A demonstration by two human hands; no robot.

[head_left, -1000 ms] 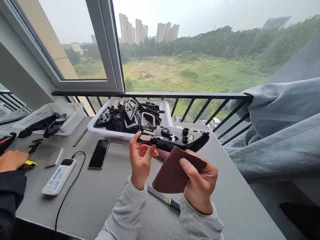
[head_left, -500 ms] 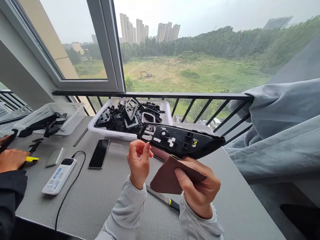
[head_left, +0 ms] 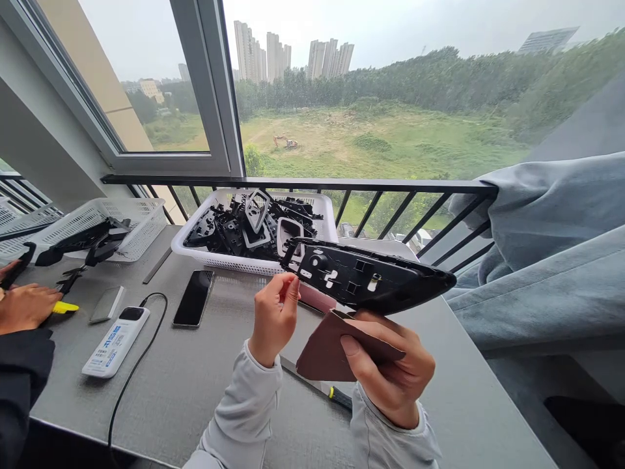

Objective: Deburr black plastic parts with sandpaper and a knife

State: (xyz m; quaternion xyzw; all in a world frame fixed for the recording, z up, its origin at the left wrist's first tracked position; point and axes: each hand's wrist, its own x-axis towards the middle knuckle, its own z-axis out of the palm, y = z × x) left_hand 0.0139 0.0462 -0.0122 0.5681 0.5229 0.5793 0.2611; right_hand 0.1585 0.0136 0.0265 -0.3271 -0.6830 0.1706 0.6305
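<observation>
holding: the right hand (head_left: 390, 371) with fingers closed on a folded sheet of brown sandpaper (head_left: 336, 348), pressed up against the underside of a black plastic trim panel (head_left: 366, 277)
panel place: in the air over the grey table (head_left: 219, 404), its left end overlapping the near right corner of a white plastic basket (head_left: 183, 244) in view
long axis: runs left to right, dipping slightly toward the right; the narrow tip points right, at a grey-blue curtain (head_left: 537, 293), and the face with square openings turns up
left hand: (head_left: 273, 319) fingers curled, tips just below the panel's left part; whether they touch it, i cannot tell
under the hands: a tool with a yellow band (head_left: 339, 393) lying on the table
far: black plastic parts (head_left: 229, 231) heaped in the basket
left: a phone (head_left: 193, 298), a white power bank (head_left: 114, 342) and another person's hand (head_left: 24, 309) near a second basket (head_left: 131, 225)
</observation>
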